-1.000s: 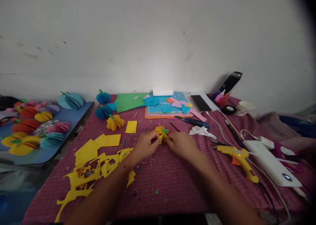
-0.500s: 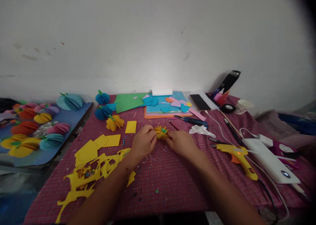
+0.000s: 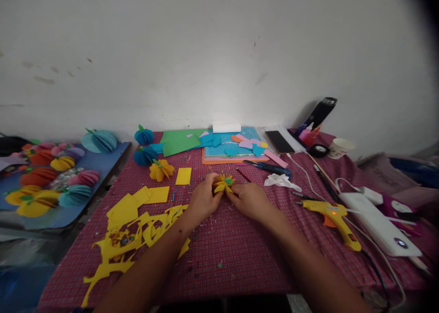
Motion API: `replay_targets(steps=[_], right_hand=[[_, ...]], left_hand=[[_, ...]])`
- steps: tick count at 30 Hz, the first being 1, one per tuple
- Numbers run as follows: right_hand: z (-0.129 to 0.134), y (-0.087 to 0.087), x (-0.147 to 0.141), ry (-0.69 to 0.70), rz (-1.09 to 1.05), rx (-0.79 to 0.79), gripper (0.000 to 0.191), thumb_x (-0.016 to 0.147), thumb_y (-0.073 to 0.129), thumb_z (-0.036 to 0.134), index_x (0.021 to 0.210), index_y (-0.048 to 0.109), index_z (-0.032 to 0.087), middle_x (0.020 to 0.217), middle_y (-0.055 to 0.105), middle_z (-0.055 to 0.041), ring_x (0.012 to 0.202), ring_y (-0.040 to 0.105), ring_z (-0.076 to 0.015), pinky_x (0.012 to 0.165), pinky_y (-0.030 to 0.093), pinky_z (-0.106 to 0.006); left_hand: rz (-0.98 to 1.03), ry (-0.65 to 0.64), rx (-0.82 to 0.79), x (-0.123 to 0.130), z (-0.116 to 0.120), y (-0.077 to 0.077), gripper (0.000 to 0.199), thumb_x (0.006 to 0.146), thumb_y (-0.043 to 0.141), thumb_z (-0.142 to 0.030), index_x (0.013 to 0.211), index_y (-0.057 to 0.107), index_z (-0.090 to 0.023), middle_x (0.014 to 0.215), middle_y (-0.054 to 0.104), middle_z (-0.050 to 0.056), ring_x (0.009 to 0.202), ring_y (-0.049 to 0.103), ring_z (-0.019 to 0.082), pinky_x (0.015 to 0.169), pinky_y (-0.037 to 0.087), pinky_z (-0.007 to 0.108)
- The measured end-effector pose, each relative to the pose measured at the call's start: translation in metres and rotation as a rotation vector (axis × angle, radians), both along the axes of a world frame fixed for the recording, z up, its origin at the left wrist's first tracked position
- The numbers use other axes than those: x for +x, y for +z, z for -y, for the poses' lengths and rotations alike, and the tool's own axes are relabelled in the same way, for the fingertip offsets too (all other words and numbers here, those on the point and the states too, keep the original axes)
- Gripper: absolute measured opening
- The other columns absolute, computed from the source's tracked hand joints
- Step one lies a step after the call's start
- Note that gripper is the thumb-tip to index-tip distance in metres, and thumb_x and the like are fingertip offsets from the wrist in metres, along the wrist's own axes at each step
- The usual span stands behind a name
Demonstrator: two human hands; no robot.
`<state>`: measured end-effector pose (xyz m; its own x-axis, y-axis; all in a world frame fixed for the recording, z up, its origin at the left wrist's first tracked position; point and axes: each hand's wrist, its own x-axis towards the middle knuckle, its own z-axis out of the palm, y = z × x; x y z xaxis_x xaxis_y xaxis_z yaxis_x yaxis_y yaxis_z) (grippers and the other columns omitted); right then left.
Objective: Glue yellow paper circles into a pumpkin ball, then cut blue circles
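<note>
A small yellow paper pumpkin point(image 3: 224, 183) with a green centre is held between both hands above the checkered cloth. My left hand point(image 3: 205, 196) grips its left side, thumb and fingers closed on the folds. On the other side my right hand point(image 3: 249, 199) pinches the lower right petals with its fingertips. A finished yellow paper pumpkin point(image 3: 161, 170) stands to the left, near two blue ones point(image 3: 145, 155). A yellow paper square point(image 3: 183, 176) lies just left of my hands.
Yellow paper scraps point(image 3: 118, 244) spread at the left. A yellow glue gun point(image 3: 334, 217), white power bank point(image 3: 380, 223) and cables lie at the right. Behind are coloured sheets point(image 3: 181, 141), a cutter point(image 3: 267, 167), a phone point(image 3: 279, 142) and crumpled tissue point(image 3: 281, 181). More paper pumpkins sit on a blue board point(image 3: 113, 166).
The fingers of my left hand have shifted round the yellow pumpkin, and more of its folds show, fanned out. The whole view has moved slightly.
</note>
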<state>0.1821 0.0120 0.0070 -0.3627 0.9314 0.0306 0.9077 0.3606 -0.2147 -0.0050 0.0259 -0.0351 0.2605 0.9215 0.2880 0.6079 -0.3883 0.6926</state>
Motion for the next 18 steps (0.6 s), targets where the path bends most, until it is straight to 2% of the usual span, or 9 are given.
replay_targets(steps=[6,12,18], right_hand=[[-0.001,-0.0024,-0.0008,0.052,-0.041,-0.008,0.035,0.099,0.045,0.037,0.09,0.076,0.023,0.089,0.077,-0.0055,0.078,0.069,-0.0186,0.064,0.038,-0.027],[-0.0008,-0.0038,-0.001,0.038,-0.043,0.004,0.038,0.1,0.043,0.04,0.09,0.076,0.023,0.087,0.076,-0.0056,0.074,0.067,-0.0181,0.064,0.037,-0.027],[-0.0008,-0.0038,0.0005,0.018,-0.051,-0.001,0.041,0.101,0.04,0.043,0.091,0.075,0.023,0.086,0.077,-0.0057,0.075,0.068,-0.0185,0.062,0.036,-0.027]], left_hand=[[-0.013,0.019,0.002,0.0035,-0.0015,-0.0034,0.044,0.084,0.061,-0.018,0.125,0.045,-0.024,0.114,0.069,0.008,0.101,0.069,0.025,0.085,0.055,0.039],[0.015,-0.021,0.008,0.0042,-0.0032,-0.0055,0.046,0.085,0.058,-0.012,0.128,0.045,-0.022,0.12,0.068,0.01,0.109,0.067,0.026,0.09,0.054,0.041],[-0.047,-0.042,0.024,0.0033,-0.0045,-0.0087,0.049,0.086,0.055,-0.012,0.132,0.043,-0.023,0.119,0.068,0.01,0.107,0.067,0.027,0.09,0.053,0.042]])
